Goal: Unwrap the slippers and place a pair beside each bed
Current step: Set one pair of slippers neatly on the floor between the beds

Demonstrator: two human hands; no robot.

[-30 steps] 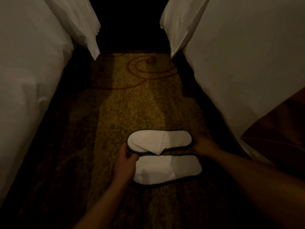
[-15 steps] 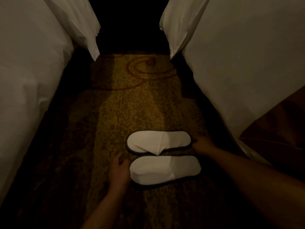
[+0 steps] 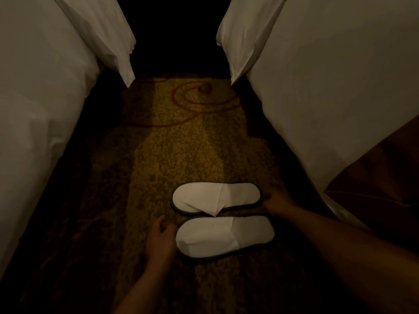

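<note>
Now 2 slippers (image 3: 216, 198) on carpet (image 3: 181, 143) btwn 2 beds (image 3: 40, 109), 2 hands (image 3: 159, 241) near.

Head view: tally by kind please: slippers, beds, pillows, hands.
White dark-edged cloth slippers: 2, far slipper, near slipper
White-sheeted beds: 2, left bed, right bed
White pillows: 2, left pillow, right pillow
Bare hands: 2, left hand, right hand
Total: 8

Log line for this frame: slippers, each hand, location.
near slipper, far slipper: unwrapped, side by side on carpet | left hand: relaxed, beside near toe | right hand: at far heel, grip unclear | location: between left bed and right bed
</note>
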